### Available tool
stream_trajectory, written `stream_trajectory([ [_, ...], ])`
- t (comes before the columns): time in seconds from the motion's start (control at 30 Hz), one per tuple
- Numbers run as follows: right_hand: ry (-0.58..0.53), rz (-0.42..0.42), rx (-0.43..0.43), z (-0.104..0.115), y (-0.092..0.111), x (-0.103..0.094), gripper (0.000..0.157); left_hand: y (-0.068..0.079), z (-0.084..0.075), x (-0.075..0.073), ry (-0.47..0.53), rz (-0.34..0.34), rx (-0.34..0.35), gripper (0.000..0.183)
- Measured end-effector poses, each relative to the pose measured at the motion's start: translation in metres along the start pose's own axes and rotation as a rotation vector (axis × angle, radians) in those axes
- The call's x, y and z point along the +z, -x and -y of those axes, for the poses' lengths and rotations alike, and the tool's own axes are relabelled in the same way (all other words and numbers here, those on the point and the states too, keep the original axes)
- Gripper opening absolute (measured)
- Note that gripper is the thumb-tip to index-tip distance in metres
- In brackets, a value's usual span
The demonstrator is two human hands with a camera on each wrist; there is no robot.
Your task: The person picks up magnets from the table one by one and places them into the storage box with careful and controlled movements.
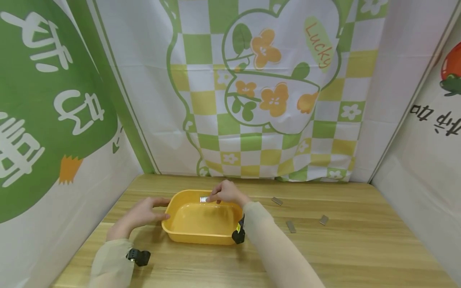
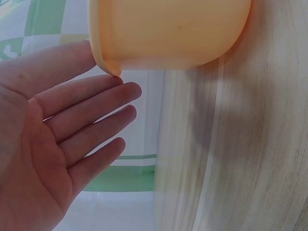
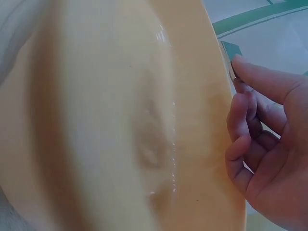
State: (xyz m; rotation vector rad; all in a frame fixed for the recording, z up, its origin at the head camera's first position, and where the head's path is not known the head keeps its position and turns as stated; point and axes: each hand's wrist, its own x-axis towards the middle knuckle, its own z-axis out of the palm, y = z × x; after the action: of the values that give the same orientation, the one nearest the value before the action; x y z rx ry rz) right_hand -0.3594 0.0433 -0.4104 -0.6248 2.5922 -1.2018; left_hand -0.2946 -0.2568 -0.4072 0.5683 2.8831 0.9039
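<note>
A yellow plastic basin (image 1: pixel 201 239) stands on the wooden table. My left hand (image 1: pixel 144 213) is at its left side, fingers extended, with the thumb and index fingertips right at the rim, as the left wrist view shows. Over the far side of the basin, my right hand (image 1: pixel 227 192) pinches a small flat metal plate (image 1: pixel 203 199) between thumb and fingers. That plate catches the light in the head view; in the right wrist view the metal plate (image 3: pixel 232 50) reflects green beside the basin rim, with the other fingers curled below.
Three similar small metal plates lie apart on the table right of the basin: one toward the back (image 1: pixel 277 201), one nearer (image 1: pixel 291 226) and one farther right (image 1: pixel 324 219). Printed cloth (image 1: pixel 259 152) hangs behind the table, and cloth walls flank it.
</note>
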Motion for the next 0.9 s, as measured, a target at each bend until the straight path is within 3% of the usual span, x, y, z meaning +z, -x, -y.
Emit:
stream_trajectory([
  [0.33, -0.049, 0.016, 0.002, -0.0003, 0.0026, 0.0015, 0.015, -0.0004, -0.0002, -0.0004, 0.002, 0.002, 0.002, 0.058],
  [0.6, -0.025, 0.028, 0.046, 0.0018, 0.0016, -0.0016, 0.014, -0.0004, 0.0006, -0.0004, -0.008, -0.001, 0.009, 0.057],
  [0.9, -0.091, 0.015, 0.102, 0.0042, 0.0061, -0.0011, 0.014, -0.0009, 0.0011, -0.0002, -0.016, -0.002, 0.015, 0.056],
])
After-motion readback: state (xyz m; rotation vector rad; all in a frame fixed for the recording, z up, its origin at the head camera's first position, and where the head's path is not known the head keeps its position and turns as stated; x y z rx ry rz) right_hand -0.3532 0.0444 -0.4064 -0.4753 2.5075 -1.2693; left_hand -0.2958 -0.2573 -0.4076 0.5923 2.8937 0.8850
